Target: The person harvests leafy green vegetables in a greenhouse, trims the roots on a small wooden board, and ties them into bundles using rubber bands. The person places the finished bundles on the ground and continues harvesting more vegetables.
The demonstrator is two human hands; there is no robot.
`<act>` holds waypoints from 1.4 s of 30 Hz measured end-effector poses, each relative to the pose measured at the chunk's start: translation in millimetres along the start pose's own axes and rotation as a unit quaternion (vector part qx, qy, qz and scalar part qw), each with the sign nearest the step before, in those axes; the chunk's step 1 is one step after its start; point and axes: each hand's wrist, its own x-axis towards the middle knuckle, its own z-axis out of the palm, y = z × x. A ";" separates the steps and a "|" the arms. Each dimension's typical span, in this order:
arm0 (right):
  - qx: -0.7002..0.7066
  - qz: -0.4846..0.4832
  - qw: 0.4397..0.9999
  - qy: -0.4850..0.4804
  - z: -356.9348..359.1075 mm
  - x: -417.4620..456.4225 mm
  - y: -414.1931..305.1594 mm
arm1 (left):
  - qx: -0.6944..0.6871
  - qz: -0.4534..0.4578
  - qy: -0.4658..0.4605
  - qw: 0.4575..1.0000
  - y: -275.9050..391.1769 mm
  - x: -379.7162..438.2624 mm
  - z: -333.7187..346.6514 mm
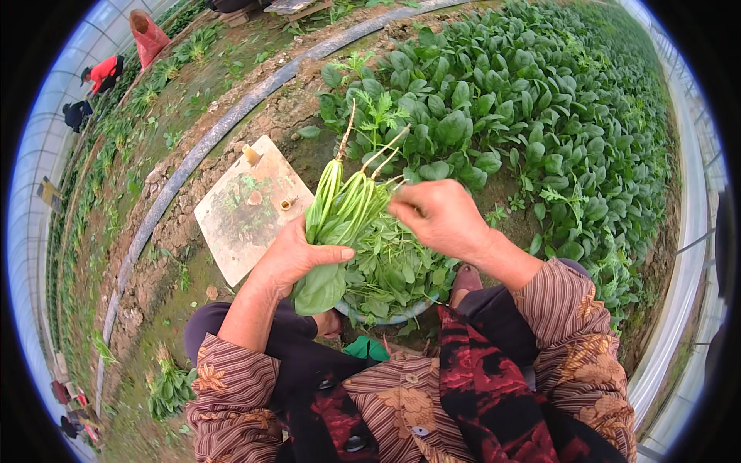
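My left hand (307, 254) is closed around a bunch of spinach plants (341, 214), its pale roots pointing up and away from me and its leaves hanging down towards my lap. At the right edge of the bunch is my right hand (437, 217), thumb and fingers bent close to the root ends; whether it pinches a stem or root cannot be told. Below both hands stands a round basin (399, 317) heaped with loose green leaves (399, 266). Left of the bunch, a pale square board (231, 243) lies on the soil with plant scraps on it.
Dense spinach (498, 110) grows at the right. A grey hose (202, 150) curves over the soil at the left. A spinach bunch (169, 388) lies at lower left. Farther off are a red sack (149, 40) and people bending, one in a red top (105, 72).
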 end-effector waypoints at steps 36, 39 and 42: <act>0.416 0.021 0.909 -0.014 9.5 24.6 -20.1 | 0.030 0.002 -0.057 0.998 -8.2 1.1 5.7; 0.509 0.070 0.857 0.022 -10.5 30.4 -18.2 | -0.004 -0.014 -0.043 0.999 -7.4 -1.1 5.7; 0.523 0.122 0.838 0.098 -28.8 31.3 -6.0 | -0.035 -0.018 -0.030 0.999 -2.8 -6.1 6.0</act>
